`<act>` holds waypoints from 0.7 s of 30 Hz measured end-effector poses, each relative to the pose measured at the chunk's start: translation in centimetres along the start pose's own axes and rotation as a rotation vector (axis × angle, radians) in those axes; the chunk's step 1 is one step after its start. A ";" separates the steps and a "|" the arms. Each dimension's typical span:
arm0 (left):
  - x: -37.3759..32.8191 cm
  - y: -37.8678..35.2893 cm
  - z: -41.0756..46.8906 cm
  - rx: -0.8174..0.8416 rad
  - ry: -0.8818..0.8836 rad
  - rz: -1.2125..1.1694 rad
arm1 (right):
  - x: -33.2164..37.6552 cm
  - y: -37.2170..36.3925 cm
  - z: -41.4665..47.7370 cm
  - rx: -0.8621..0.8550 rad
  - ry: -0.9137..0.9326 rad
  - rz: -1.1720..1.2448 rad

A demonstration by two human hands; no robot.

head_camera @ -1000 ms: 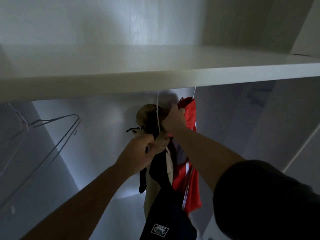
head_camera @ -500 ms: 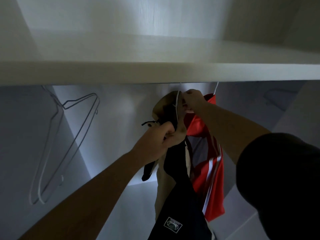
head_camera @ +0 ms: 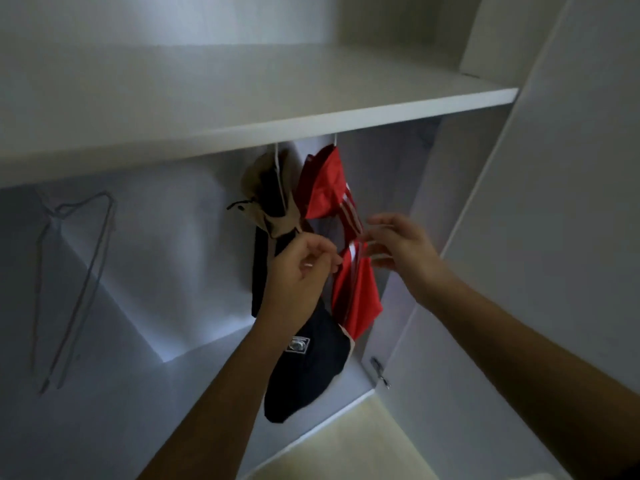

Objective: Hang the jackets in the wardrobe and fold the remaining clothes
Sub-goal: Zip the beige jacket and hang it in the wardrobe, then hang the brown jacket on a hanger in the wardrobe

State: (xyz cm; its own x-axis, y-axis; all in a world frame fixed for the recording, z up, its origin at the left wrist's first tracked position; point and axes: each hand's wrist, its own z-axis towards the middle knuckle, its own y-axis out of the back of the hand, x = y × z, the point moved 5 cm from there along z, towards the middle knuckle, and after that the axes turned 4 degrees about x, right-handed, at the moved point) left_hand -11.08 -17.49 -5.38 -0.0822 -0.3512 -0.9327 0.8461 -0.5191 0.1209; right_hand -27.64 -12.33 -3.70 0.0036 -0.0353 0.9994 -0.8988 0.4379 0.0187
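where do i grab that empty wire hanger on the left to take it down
Grip the wire hanger at its twisted neck just under the shelf, coming from the right. It hangs tilted, its long thin wires trailing down and left, and those would likely swing and flex.

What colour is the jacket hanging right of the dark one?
The jacket is red with white stripes; the head view shows it best.

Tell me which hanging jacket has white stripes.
The red jacket, hanging on the right. The navy-and-beige jacket beside it has no stripes, only a small patch.
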 end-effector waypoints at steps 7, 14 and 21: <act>-3.0 -14.4 -7.4 0.357 0.057 -0.230 | -5.9 10.1 -17.3 -0.262 -0.053 0.185; -5.8 -31.7 -20.8 0.880 0.158 -0.293 | -9.8 21.3 -37.1 -0.718 -0.045 0.358; -12.7 -47.0 -34.7 1.189 0.084 -0.367 | -10.6 31.4 -59.6 -1.166 0.026 0.339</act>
State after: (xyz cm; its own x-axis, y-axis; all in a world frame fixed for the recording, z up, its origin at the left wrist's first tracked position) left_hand -31.51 38.46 -11.01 -0.1415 -0.0082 -0.9899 -0.2234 -0.9739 0.0400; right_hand -29.77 55.36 -11.94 -0.1349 0.2500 0.9588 0.0779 0.9673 -0.2412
